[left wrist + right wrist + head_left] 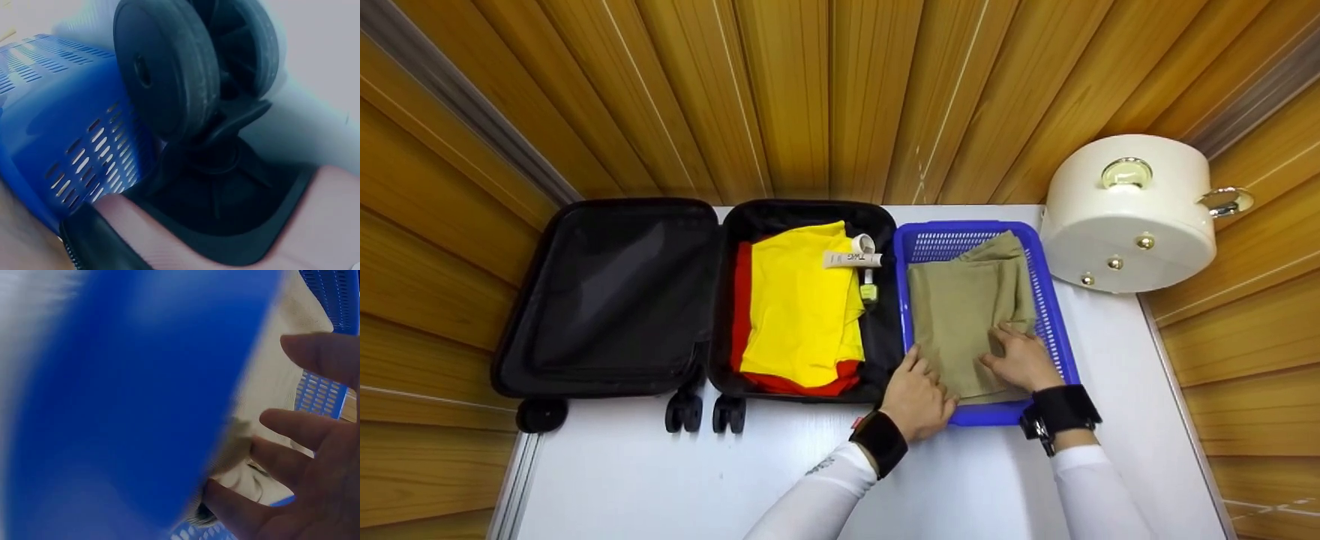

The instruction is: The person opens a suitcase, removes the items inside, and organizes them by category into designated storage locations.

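Observation:
A folded khaki garment [960, 322] lies in the blue plastic basket [915, 227]. My right hand [1021, 358] is over the garment's right side, thumb and fingers spread apart. In the right wrist view its fingers [292, 424] are lightly bent, with fingertips at the cloth. My left hand [916, 397] is at the basket's front left corner, fingers loosely bent beside the garment's near edge; whether they pinch cloth is not visible. An open black-lined suitcase [804, 210] stands to the left, holding a yellow garment [802, 300] on a red one [742, 300].
In the suitcase's right side lie a white tube [851, 259], a white round item [862, 243] and a small yellow-green bottle [868, 291]. The suitcase lid [622, 292] lies open at far left. A cream case with gold studs [1129, 217] stands behind the basket, right. Suitcase wheels [169, 67] jut out near my left wrist.

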{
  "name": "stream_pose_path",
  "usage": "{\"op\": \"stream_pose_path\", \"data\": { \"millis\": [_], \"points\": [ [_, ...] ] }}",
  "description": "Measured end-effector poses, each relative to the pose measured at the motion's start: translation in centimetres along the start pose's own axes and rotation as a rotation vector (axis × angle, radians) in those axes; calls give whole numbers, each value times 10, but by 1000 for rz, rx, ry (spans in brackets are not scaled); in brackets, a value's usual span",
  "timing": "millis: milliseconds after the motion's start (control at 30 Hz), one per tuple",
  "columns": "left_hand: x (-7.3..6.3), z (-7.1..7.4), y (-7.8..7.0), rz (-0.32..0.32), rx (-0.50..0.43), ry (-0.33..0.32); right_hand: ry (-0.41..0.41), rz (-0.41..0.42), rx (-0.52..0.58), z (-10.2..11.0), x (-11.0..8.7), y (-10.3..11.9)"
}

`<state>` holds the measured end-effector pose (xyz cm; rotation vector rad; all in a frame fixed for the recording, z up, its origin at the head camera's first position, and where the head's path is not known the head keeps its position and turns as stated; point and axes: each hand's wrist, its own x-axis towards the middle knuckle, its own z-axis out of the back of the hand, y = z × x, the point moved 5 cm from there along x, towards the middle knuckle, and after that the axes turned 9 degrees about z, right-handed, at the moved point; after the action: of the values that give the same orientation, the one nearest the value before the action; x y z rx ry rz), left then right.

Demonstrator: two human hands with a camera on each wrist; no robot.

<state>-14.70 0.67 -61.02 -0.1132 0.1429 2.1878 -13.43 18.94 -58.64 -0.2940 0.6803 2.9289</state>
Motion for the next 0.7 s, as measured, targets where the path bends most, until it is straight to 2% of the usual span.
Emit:
{"op": "stream_pose_path", "data": {
  "millis": [167, 233, 367, 433, 500, 600, 700],
  "points": [
    [0, 0, 1, -2, -11, 5, 80, -18, 49, 2, 12, 0],
    [-2, 4, 4, -9, -46, -27, 90, -12, 82, 2, 12, 0],
    [-8, 17, 19, -31, -177, -143, 72, -17, 149, 4, 9, 1],
    [-10, 27, 33, -17, -253, -194, 29, -21, 167, 8, 7, 4],
    [-13, 37, 51, 23, -331, -231, -31, -24, 176, 14, 6, 8],
    [-19, 47, 83, 108, -481, -296, -119, -29, 210, 22, 6, 21],
    [-27, 51, 119, 189, -637, -382, -222, -24, 288, 25, 7, 40]
  ]
}}
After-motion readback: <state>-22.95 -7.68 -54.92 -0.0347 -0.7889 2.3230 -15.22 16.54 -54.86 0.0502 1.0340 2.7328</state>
